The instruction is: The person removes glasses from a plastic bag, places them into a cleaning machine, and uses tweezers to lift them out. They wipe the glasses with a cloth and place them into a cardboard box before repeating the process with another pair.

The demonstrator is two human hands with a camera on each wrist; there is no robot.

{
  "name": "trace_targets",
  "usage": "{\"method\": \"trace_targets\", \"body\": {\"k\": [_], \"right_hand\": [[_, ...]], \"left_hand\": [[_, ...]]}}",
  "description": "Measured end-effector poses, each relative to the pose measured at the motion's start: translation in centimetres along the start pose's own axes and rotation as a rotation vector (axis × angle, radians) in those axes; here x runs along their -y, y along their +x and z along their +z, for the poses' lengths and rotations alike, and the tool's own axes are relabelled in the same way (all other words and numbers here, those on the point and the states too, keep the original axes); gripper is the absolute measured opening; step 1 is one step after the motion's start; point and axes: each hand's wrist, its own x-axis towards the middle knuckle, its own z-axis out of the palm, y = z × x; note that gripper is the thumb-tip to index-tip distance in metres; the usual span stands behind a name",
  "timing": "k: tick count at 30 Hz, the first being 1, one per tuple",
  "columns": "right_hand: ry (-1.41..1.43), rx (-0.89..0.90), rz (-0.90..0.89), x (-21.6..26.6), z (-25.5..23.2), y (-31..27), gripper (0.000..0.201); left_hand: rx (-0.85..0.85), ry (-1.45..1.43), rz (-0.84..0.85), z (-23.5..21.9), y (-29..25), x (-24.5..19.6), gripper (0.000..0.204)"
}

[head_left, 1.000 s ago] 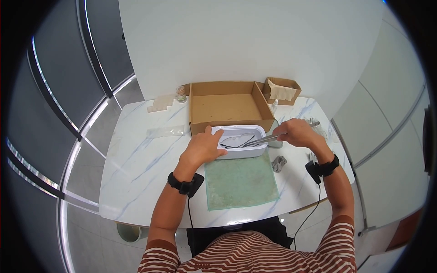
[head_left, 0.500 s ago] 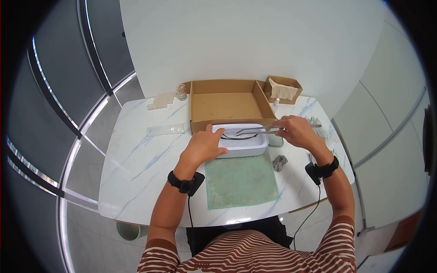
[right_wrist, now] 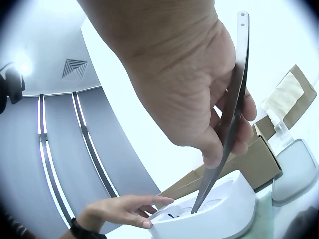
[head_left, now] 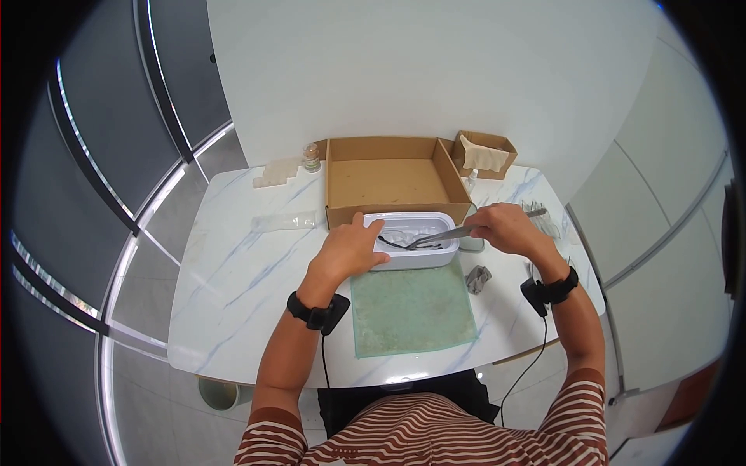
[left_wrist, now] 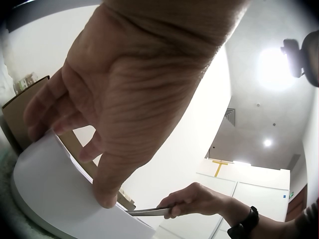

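A white oval tub [head_left: 404, 262] stands at the back edge of the green mat, with dark-armed eyeglasses [head_left: 393, 243] lying inside. My left hand [head_left: 347, 247] grips the tub's left end, thumb on the front wall and fingers over the rim; the left wrist view shows the hand [left_wrist: 114, 99] at the wall. In my right hand [head_left: 505, 227] are long metal tweezers [head_left: 451, 234], whose tips reach down into the tub at the glasses. The right wrist view shows the tweezers [right_wrist: 234, 109] pinched between thumb and fingers, tips inside the tub [right_wrist: 234, 209].
Behind the tub is an open cardboard box [head_left: 388, 175]. A small box with a cloth [head_left: 483, 158] and a spray bottle [head_left: 471, 180] stand at the back right. A grey crumpled cloth [head_left: 478, 279] lies right of the green mat [head_left: 412, 318]; a jar [head_left: 311, 159] stands back left.
The tweezers lifted toward level and then tilted down into the tub again. The glasses in the tub have shifted. My left hand keeps its hold on the tub.
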Motion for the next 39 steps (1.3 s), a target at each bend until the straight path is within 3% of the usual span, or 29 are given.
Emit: {"method": "trace_targets", "body": {"k": [6,9,11,14,20,26,32,39], "right_hand": [[0.031,0.055,0.04,0.1,-1.2,-0.1,0.018],[-0.027,-0.016,0.057,0.5,-1.2,-0.1,0.019],[-0.049,-0.157,0.045,0.4,-1.0,-0.2,0.019],[-0.022,-0.17,0.04,0.9,-1.7,-0.3,0.021],[0.044,-0.034,-0.074,1.0,-1.5,-0.9,0.023],[-0.109,-0.119,-0.016,1.1,-0.6,-0.8,0.022],[-0.062,-0.224,0.049,1.6,-1.7,-0.8,0.022],[-0.051,-0.119,0.051,1.4,-1.7,-1.1,0.024]], "left_hand": [[0.011,-0.017,-0.006,-0.2,-0.1,-0.2,0.071],[0.015,-0.014,-0.008,-0.3,-0.1,-0.2,0.071],[0.015,-0.009,-0.008,-0.3,0.0,-0.2,0.071],[0.011,-0.008,-0.004,-0.3,0.0,-0.2,0.07],[0.01,-0.001,0.0,-0.2,0.0,-0.2,0.071],[0.013,0.005,0.0,-0.2,0.0,-0.2,0.071],[0.026,-0.008,-0.013,-0.3,0.0,-0.3,0.07],[0.021,-0.002,-0.011,-0.2,0.0,-0.3,0.069]]}}
